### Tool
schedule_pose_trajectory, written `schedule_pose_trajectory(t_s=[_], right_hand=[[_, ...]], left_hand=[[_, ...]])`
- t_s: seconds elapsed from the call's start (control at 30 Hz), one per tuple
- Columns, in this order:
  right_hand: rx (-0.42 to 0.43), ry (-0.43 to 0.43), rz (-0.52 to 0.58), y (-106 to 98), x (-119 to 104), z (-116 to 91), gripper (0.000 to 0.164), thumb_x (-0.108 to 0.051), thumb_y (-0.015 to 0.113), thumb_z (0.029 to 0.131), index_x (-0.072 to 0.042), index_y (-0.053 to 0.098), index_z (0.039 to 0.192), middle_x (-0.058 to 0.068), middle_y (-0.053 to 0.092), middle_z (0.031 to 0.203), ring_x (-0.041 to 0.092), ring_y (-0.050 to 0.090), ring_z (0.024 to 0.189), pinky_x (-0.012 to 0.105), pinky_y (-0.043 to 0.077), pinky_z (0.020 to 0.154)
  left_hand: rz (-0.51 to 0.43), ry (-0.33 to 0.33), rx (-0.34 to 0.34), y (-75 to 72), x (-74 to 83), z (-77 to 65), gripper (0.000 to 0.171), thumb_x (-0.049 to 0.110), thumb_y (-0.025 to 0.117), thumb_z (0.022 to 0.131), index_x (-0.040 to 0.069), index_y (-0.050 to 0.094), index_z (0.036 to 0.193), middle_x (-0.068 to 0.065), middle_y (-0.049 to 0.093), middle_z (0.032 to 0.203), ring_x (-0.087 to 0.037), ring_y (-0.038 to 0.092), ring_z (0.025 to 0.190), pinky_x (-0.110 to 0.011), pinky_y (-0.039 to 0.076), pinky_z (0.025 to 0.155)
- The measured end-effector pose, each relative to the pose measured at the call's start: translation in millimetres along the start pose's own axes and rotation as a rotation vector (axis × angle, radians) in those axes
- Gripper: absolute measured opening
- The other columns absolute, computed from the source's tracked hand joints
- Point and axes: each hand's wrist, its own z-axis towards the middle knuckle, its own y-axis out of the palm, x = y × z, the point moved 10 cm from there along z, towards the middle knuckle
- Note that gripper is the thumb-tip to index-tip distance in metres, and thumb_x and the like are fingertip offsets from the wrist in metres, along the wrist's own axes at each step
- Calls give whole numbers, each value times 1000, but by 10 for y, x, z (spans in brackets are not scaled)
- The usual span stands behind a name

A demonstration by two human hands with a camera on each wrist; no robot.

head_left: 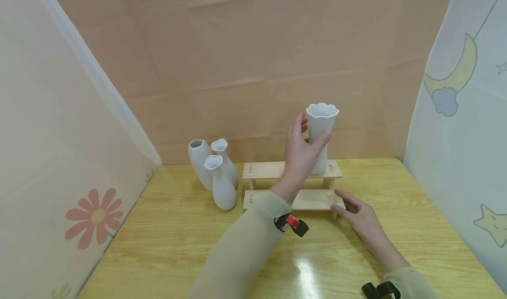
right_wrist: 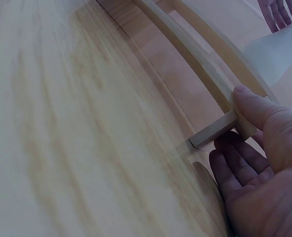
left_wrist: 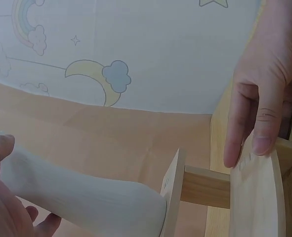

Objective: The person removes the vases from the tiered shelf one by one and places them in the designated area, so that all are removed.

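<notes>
Near the right end of a two-step wooden stand (head_left: 313, 199), a tall white vase (head_left: 320, 125) with a scalloped rim stands on the upper board. My left hand (head_left: 299, 154) holds this vase around its upper part, thumb on the near side and fingers behind. In the left wrist view, the base of the vase (left_wrist: 86, 195) meets the upper board. My right hand (head_left: 362, 217) grips the right end of the lower board. The right wrist view has that hand's thumb over the board and its other fingers (right_wrist: 247, 165) curled beneath, beside the leg.
Three more white vases cluster left of the stand: a faceted one (head_left: 201, 165), a wavy-rimmed one (head_left: 225, 156) behind, and another (head_left: 223, 191) in front. The wooden table (head_left: 170, 242) meets a peach backdrop (head_left: 253, 70) behind and printed cloth panels at both sides.
</notes>
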Motion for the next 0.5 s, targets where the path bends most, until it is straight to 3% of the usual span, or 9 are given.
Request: schedule_pose_trajectory(t_s=[0.27,0.5], right_hand=[[3,-9,3,-4,-6,9,79,-45,78,104,-17,44,170,8,38,174,33,30,162,4,37,103],[6,-22,-8,1,-17,20,78,-45,78,104,-16,45,170,10,39,174,35,31,162,3,37,103]], left_hand=[[37,10,16,37,2,31,84,25,91,95,23,47,166,0,60,144,-16,61,130,-32,59,101],[84,9,37,51,-38,36,81,26,90,96,23,48,165,1,60,141,-11,60,122,-29,58,99]])
